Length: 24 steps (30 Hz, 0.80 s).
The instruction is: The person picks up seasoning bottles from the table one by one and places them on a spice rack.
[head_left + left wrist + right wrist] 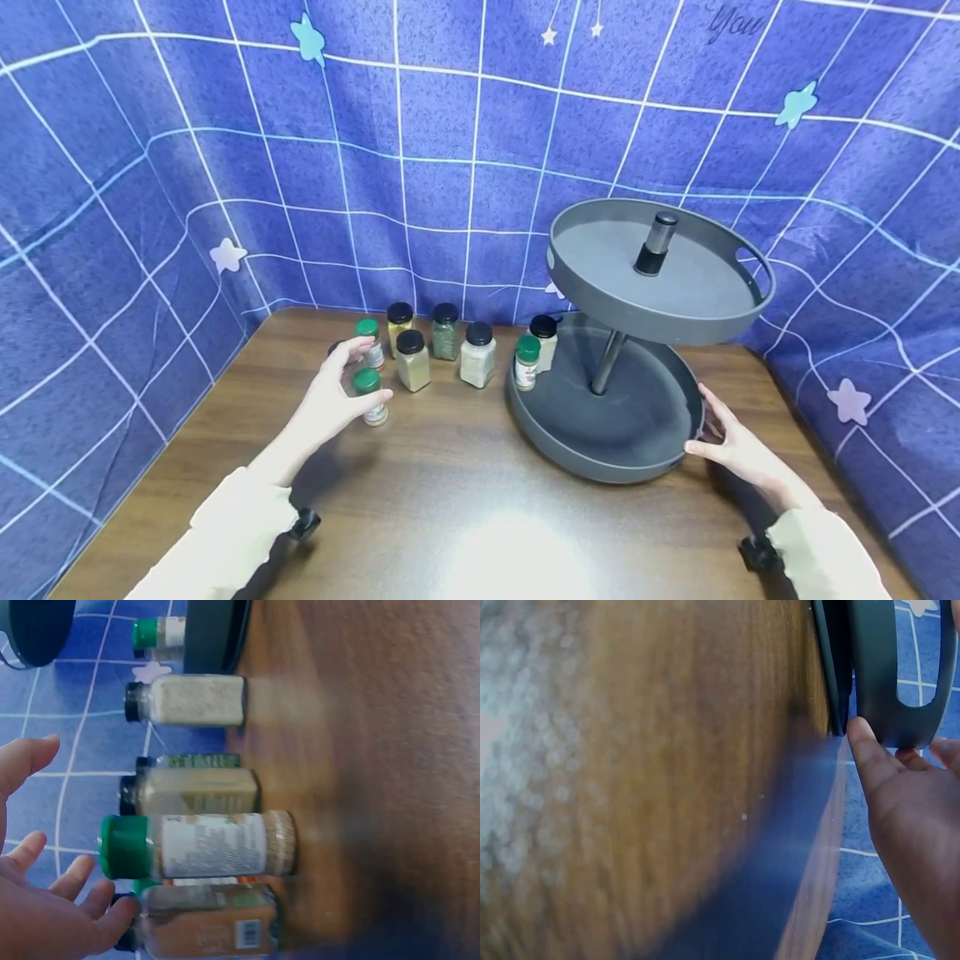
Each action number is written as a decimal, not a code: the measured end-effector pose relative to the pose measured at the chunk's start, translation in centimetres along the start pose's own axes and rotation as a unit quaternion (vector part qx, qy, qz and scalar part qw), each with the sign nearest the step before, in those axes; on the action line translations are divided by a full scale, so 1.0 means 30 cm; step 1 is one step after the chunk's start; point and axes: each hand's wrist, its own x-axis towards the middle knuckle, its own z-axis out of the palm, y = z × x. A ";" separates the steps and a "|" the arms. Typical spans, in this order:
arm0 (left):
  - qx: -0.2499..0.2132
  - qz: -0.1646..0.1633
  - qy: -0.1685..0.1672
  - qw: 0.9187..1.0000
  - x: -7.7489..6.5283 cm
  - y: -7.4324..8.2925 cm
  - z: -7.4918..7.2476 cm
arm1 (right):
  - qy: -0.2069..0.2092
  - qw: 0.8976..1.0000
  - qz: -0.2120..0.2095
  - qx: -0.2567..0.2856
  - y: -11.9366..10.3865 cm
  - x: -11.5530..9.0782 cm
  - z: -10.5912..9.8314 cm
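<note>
Green-capped cylindrical jar (199,846) stands on woodgrain tabletop (382,735).

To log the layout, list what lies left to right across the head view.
Left hand, black-capped tan jar, jar of green flakes, black-capped white jar, green-capped jar in the lower tray, grey post, right hand.

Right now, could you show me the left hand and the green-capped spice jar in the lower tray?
Left hand (327,402), head view: the hand's middle.
Green-capped spice jar (527,370), head view: body below cap.
</note>
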 end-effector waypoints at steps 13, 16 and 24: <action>-0.034 -0.044 0.013 0.998 -0.040 -0.087 0.005 | 0.001 1.000 -0.010 0.009 0.004 0.007 0.002; -0.048 -0.059 0.015 0.997 -0.049 -0.098 0.016 | 0.003 1.000 -0.008 0.007 0.004 0.007 0.003; -0.018 -0.108 0.040 0.993 -0.068 -0.112 0.066 | 0.007 1.000 -0.004 0.005 0.004 0.002 0.003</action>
